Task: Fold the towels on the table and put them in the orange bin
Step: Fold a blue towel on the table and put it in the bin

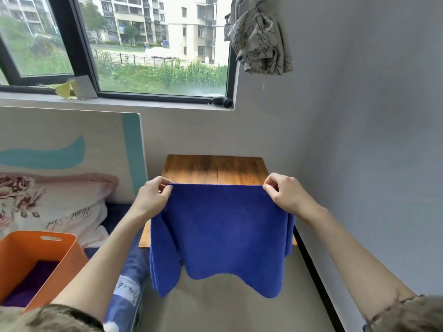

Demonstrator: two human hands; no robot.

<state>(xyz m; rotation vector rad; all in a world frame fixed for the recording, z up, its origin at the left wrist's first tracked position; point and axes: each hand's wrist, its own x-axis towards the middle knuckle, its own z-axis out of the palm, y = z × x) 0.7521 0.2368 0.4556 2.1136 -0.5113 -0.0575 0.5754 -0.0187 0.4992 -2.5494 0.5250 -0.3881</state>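
Towel (220,233) is blue and hangs in the middle of the frame, held up by its top edge in front of the wooden table (215,168). Left hand (153,195) pinches the top left corner with curled fingers, right hand (285,195) pinches the top right the same way. Orange bin (60,252) sits at the lower left with something purple (31,283) inside.
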